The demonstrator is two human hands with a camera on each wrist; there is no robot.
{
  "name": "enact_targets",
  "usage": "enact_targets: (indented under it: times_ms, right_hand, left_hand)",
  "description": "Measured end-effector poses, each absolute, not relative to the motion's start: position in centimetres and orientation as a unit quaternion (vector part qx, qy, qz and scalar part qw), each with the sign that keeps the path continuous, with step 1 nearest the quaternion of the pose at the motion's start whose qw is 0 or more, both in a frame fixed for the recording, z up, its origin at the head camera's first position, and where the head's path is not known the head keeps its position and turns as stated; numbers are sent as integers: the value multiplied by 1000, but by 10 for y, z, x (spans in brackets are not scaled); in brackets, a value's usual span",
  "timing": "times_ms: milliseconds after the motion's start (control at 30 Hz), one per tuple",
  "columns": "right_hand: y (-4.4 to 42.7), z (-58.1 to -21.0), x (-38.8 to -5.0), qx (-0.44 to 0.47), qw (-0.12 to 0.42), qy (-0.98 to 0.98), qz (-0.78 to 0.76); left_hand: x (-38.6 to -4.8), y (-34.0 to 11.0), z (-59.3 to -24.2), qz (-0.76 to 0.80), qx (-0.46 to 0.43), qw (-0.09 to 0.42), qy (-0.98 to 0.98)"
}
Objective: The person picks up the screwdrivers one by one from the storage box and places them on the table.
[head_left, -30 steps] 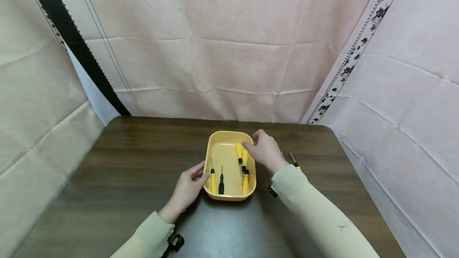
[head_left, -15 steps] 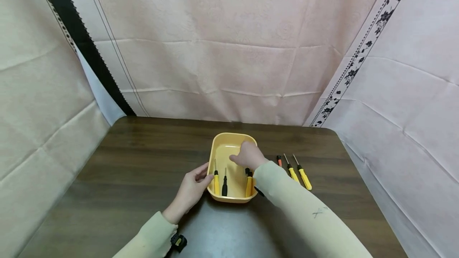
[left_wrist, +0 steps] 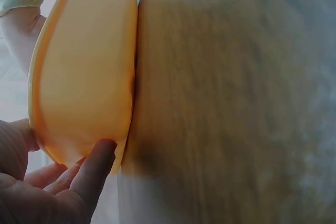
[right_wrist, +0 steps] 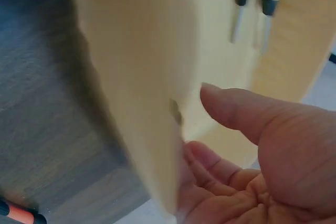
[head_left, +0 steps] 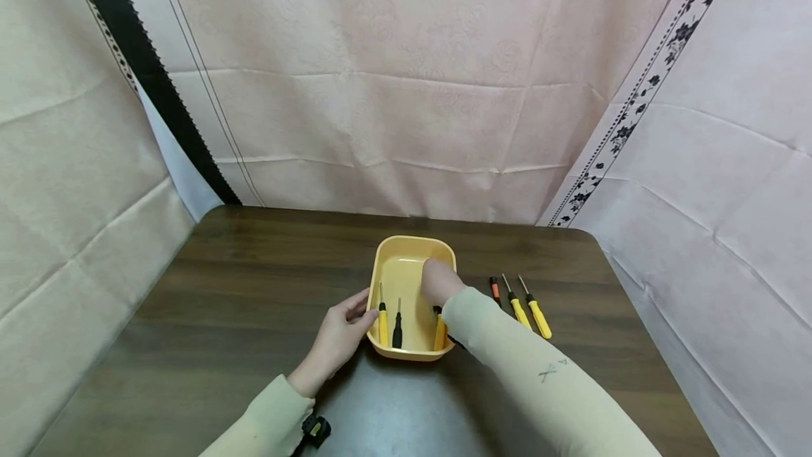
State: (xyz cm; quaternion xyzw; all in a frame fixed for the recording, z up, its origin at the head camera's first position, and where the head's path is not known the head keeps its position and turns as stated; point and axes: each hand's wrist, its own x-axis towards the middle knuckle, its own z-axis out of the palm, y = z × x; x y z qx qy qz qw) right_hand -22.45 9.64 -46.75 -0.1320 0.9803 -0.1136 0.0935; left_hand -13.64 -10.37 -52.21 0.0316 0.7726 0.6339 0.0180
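A yellow tray [head_left: 406,270] [left_wrist: 86,66] stands on the table, its left rim gripped between the thumb and fingers of my left hand [head_left: 336,336] [left_wrist: 58,187]. My right hand [head_left: 440,283] [right_wrist: 262,156] is over the tray's upper right part, thumb apart from the fingers, with nothing visible between them; the fingertips are partly hidden. Inside the tray lie a yellow screwdriver [head_left: 383,326] and a black screwdriver [head_left: 397,330] at the left, and a yellow-handled one [head_left: 440,333] at the lower right, partly hidden by my sleeve. The right wrist view is blurred.
Right of the tray, two yellow screwdrivers [head_left: 518,310] [head_left: 539,317] and a red and black tool [head_left: 495,289] [right_wrist: 21,213] lie on the dark wooden table [head_left: 254,281]. Pale cloth [head_left: 393,111] hangs behind the table and at both sides.
My right hand has moved from the tray's right rim in over the tray, and its fingers have dropped from view. The tools on the right have come into fuller view. My left hand keeps its grip.
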Motion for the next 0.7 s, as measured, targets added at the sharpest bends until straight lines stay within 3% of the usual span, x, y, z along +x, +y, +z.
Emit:
enact_targets:
  times_ms: [400, 700]
  right_hand:
    - [93, -486, -217, -121, 85, 984, -104]
    - [89, -482, -215, -105, 129, 979, -117]
  left_hand:
    - [-136, -104, -521, 630, 30, 20, 776]
    - [-135, -103, -518, 634, 25, 22, 773]
